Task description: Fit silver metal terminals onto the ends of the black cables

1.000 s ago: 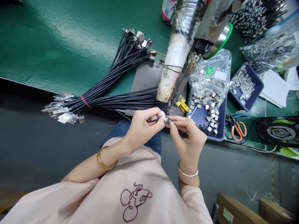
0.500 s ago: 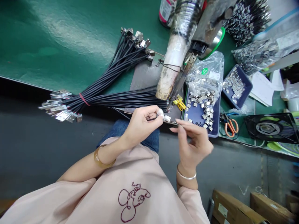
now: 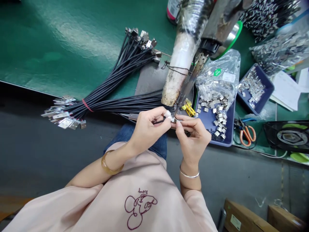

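Note:
My left hand (image 3: 150,128) is closed in a pinch on a black cable (image 3: 158,122) at the bench edge. A white cover (image 3: 167,114) wraps a fingertip of that hand. Just past the fingertips shows a small metal connector (image 3: 173,120) on the cable's end. My right hand (image 3: 193,135) meets it from the right, thumb and fingers pinched together on something thin and pale that I cannot make out. Behind the hands lies a bundle of black cables (image 3: 108,79) with metal plugs, tied by a red band (image 3: 87,105). A narrow metal rod (image 3: 190,85) slants down close above my fingertips.
A white, stained tube (image 3: 178,54) hangs over the work spot. To the right are a blue tray (image 3: 229,127) of metal shells, a plastic bag (image 3: 225,69), a smaller blue tray (image 3: 267,91), orange-handled pliers (image 3: 247,137) and a black fan (image 3: 289,135). Yellow clips (image 3: 189,108) lie nearby.
My right hand has moved left and slightly up, bringing its fingertips to the connector. My left hand keeps its pinch on the cable. The view has shifted slightly.

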Motion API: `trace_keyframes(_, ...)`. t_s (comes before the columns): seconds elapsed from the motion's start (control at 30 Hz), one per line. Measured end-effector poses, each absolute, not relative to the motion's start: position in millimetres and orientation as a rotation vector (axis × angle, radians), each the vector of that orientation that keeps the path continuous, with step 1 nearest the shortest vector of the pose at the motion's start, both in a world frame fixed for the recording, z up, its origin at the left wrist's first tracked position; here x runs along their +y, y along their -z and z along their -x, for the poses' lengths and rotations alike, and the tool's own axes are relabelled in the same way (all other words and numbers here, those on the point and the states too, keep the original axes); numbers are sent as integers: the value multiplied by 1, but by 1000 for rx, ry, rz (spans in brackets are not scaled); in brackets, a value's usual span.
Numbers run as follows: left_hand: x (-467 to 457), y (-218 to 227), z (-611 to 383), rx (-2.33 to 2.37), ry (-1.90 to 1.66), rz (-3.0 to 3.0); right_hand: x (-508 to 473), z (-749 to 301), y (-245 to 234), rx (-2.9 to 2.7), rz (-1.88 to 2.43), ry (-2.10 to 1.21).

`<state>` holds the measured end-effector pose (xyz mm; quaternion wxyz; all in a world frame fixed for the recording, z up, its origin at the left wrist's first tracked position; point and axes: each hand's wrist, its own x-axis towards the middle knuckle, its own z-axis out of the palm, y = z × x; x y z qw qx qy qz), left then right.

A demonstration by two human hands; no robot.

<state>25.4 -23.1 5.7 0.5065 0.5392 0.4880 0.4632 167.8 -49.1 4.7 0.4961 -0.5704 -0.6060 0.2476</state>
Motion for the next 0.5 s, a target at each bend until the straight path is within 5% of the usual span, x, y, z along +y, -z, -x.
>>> trace_keyframes(0.5, -29, -3, -24, 1192, -1101, -1396, -62, -175, -10, -1738, 1350, -330)
